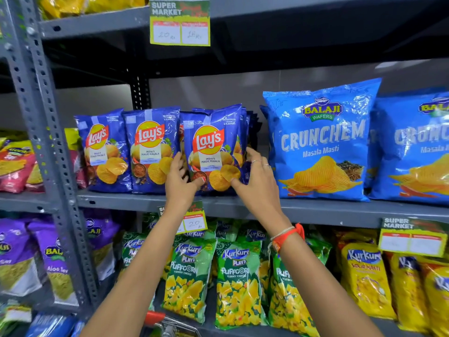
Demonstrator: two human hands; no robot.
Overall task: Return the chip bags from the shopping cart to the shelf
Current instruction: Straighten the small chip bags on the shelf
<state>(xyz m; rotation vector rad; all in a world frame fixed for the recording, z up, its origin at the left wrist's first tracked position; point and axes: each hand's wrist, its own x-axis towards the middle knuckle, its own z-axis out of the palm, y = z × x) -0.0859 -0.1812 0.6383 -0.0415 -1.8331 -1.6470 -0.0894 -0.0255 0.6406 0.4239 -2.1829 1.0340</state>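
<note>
A dark blue Lay's Magic Masala bag stands upright at the front of a stack on the grey middle shelf. My left hand grips its lower left edge, thumb across the front. My right hand clasps its lower right side, fingers wrapped behind the stack. Two more Lay's bags stand in a row to the left. The red handle of the shopping cart shows at the bottom edge; its contents are hidden.
Large light blue Balaji Crunchem bags stand right of the Lay's. Green Kurkure Puffcorn bags and yellow Kurkure bags fill the shelf below. A perforated grey upright divides the racks at left. Price tags hang from the shelf edges.
</note>
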